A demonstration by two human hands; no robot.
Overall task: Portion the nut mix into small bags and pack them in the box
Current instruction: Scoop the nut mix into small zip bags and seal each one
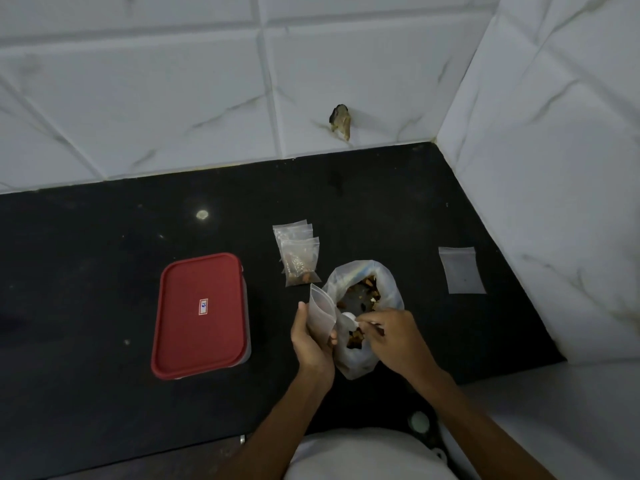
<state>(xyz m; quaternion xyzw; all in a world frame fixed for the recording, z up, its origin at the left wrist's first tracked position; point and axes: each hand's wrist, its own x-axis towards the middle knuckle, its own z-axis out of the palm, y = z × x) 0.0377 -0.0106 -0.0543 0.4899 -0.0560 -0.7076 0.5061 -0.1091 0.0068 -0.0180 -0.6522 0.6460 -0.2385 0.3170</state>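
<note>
- While the brown nut mix (367,289) lies inside a large crumpled clear plastic bag (389,285) that stands open-mouthed on the black worktop (86,271), both hands work at that bag's near edge.
- The left hand (311,342) holds a small clear zip bag (321,313) upright, just left of the large bag's mouth. Its grip is clamped on the small bag, with the thumb on the left face and the fingers curled round the near side.
- Whether the small bag has any nuts in it cannot be told.
- The right hand (396,336) reaches over the large bag from the right. Its grip is pinched together on the handle of a white plastic spoon (348,317), whose bowl sits at the large bag's mouth, right beside the small bag's edge.
- Just behind the large bag and a little to the left, a stack of small filled bags (299,261) lies overlapping on the worktop, with nut mix showing through the plastic.
- Well to the right, near the side wall, one empty small clear bag (460,270) lies flat.
- Left of the hands and apart from the bags sits a rectangular box with a dark red lid (201,315). The lid is on and carries a small white label at its centre.
- White marble-patterned wall tiles (173,98) rise behind and to the right of the worktop, and the back wall has a dark chipped hole (341,121).
- A pale garment (363,455) fills the bottom edge between the forearms.
</note>
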